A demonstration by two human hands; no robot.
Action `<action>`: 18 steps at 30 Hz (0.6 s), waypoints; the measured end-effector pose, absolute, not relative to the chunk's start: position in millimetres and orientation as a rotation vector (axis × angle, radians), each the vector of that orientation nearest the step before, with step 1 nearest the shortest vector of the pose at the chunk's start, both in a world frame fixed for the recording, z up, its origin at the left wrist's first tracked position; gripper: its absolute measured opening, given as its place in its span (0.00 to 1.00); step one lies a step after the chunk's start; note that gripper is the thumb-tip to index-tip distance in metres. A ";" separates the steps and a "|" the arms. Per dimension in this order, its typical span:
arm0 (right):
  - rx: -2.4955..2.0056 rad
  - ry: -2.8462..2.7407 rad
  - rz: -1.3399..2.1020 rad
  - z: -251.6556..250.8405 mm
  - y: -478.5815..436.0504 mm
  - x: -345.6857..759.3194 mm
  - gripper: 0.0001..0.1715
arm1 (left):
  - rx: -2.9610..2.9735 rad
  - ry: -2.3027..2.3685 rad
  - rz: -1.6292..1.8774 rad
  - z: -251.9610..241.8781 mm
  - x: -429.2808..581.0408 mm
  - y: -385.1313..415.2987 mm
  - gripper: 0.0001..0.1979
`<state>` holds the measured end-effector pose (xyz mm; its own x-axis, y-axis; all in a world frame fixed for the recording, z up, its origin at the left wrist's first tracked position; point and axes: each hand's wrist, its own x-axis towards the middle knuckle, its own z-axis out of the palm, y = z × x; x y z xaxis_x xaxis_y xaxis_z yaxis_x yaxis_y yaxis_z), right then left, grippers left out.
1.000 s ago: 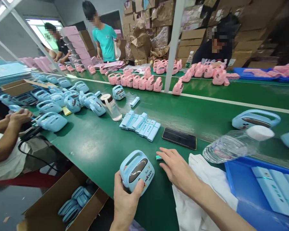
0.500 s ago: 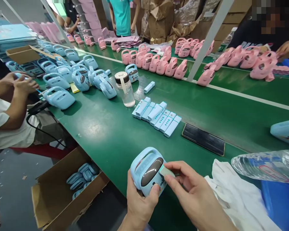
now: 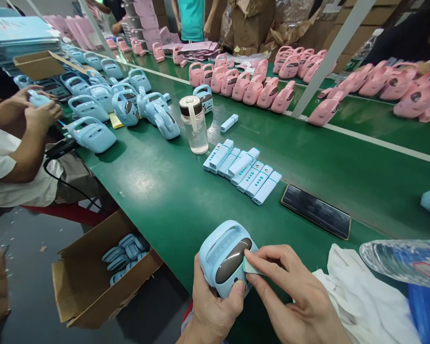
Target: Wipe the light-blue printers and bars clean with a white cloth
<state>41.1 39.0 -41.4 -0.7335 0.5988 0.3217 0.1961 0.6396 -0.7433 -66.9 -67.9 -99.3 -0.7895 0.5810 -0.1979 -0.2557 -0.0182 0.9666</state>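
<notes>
My left hand (image 3: 217, 306) grips a light-blue handled plastic device (image 3: 232, 262) from below, its thumb on the front. The device is tilted, with its dark oval window facing up. Between the thumb and fingers of my right hand (image 3: 295, 291) is a small pale green-and-white pad (image 3: 251, 267). Its edge meets the device's front beside the window. Fingers hide the lower part of the device's front. Beyond my hands, several light-blue stick-shaped pieces (image 3: 249, 167) lie in a row, some stacked on others.
A black phone (image 3: 315, 210), white gloves (image 3: 365, 291) and a clear plastic bottle (image 3: 404, 263) lie at right. A lidded drinking bottle (image 3: 194, 126) stands mid-table. Blue devices (image 3: 91, 134) crowd the left, near a co-worker's hands (image 3: 39, 107). A cardboard box (image 3: 75, 282) sits below.
The view has shifted slightly, moving most table items rightward. My right hand has turned the pad a little against the device's front. Both hands keep their hold.
</notes>
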 end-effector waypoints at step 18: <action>-0.398 -2.359 1.008 -35.9 64.7 33.6 0.27 | 0.378 1.496 1.882 -77.9 -88.8 -63.7 0.33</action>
<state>33.6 64.7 -35.9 -0.8110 0.4603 0.3611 0.0571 0.6766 -0.7341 -88.8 -63.7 -77.9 -0.7175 0.6707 -0.1880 -0.3345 -0.0950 0.9376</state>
